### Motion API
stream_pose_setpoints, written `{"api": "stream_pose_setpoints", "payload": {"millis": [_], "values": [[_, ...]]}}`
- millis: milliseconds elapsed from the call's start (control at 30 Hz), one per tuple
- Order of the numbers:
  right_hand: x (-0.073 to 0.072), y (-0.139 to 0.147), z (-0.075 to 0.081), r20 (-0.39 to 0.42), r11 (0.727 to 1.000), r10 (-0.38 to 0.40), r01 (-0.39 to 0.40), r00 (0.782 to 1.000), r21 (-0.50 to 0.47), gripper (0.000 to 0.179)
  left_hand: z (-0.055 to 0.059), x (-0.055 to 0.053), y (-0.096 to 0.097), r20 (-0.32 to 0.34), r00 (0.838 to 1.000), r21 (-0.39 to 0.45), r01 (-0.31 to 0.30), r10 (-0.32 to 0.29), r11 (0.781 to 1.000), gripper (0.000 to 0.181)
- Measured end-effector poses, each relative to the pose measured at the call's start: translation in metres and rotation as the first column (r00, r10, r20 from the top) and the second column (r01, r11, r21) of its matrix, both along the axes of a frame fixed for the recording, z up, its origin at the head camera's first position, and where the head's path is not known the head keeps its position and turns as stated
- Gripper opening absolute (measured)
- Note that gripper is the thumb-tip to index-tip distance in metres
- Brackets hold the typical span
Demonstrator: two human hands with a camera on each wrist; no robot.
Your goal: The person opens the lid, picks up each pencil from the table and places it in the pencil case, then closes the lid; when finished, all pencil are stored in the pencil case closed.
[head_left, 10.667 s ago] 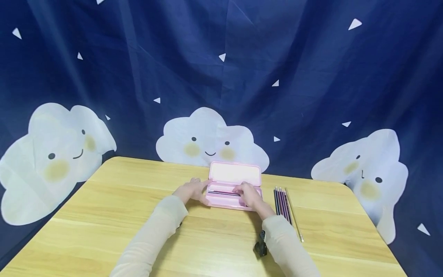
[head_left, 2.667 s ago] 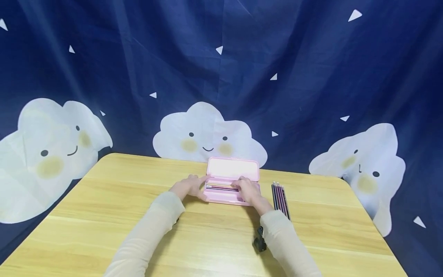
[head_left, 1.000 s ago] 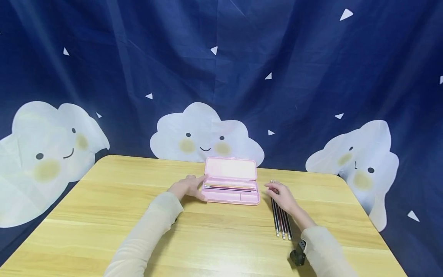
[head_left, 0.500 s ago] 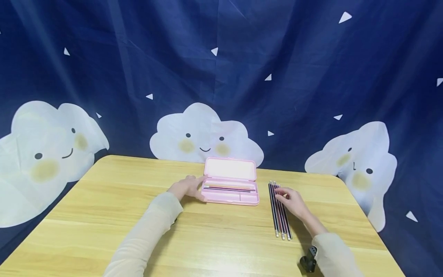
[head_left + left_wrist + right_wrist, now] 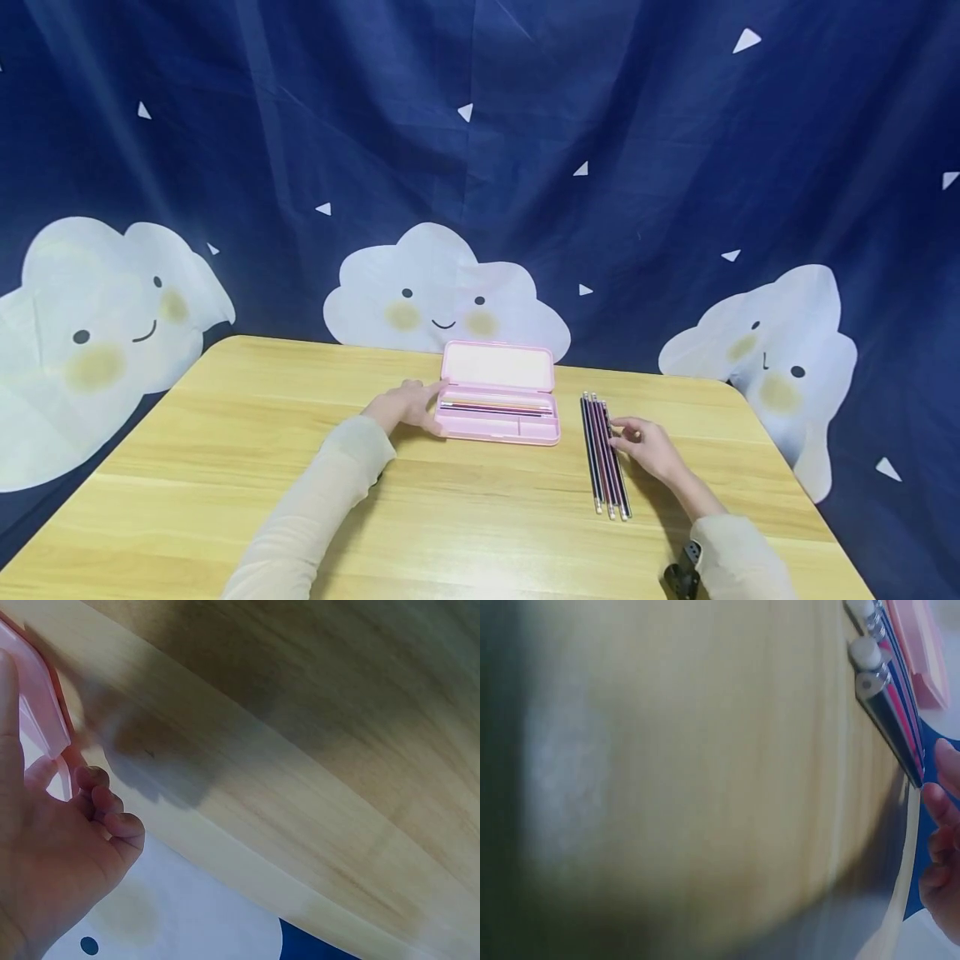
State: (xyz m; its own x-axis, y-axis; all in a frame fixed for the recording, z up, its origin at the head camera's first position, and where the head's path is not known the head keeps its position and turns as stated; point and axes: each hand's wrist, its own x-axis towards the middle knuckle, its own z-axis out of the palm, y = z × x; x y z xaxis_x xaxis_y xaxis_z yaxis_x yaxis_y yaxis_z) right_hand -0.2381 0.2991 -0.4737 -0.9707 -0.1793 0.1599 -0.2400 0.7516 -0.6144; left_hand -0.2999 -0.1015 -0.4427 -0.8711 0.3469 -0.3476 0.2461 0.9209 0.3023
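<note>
A pink pencil case (image 5: 501,437) stands with its lid up at the back of the table, several pencils (image 5: 495,408) lying in its long compartment. My left hand (image 5: 408,407) holds the case's left end, thumb at the near corner and index finger at the far one; its other fingers are curled in the left wrist view. To the right of the case lies a row of dark striped pencils (image 5: 602,458) with white-tipped ends. My right hand (image 5: 651,450) is at the row's right side, thumb and index fingertips apart, right at the outermost black pencil (image 5: 891,727).
The wooden table (image 5: 450,517) runs back to a dark blue curtain (image 5: 420,125) with printed clouds. A small black device (image 5: 684,571) sits at the right wrist.
Pencils, a gold one among them, have gone from the row into the case. Lately my right hand has left the case and slid rightward across the row. My left hand stays put.
</note>
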Motion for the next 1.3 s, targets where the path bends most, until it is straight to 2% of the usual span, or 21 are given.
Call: {"api": "stream_pose_setpoints", "payload": {"millis": [167,400,633,900,1100,1300], "values": [[0.002,0.004,0.0,0.05,0.998,0.004,-0.006,0.999,0.055,0.038,-0.001,0.0,0.0,-0.011,1.0,-0.005,0.005,-0.005,1.0,0.099],[0.003,0.005,0.0,0.095,0.997,-0.019,0.012,0.995,0.07,0.038,0.001,0.0,0.0,-0.013,1.0,0.0,-0.001,0.001,1.0,0.1],[0.002,0.008,0.003,0.072,0.991,-0.054,0.045,0.996,0.123,0.036,0.001,0.001,0.0,-0.001,1.0,0.007,-0.011,0.011,1.0,0.1],[0.009,0.006,0.008,0.066,0.977,-0.105,0.091,0.992,0.194,0.039,0.003,0.003,0.001,0.022,0.999,0.006,-0.031,0.031,1.0,0.1],[0.012,0.005,0.009,0.099,0.974,-0.148,0.127,0.984,0.189,0.036,0.004,0.004,0.001,0.021,0.999,0.008,-0.028,0.028,1.0,0.1],[0.011,0.005,0.007,0.084,0.97,-0.184,0.167,0.979,0.177,0.029,0.004,0.004,0.0,0.014,0.999,0.006,-0.036,0.036,0.999,0.1]]}}
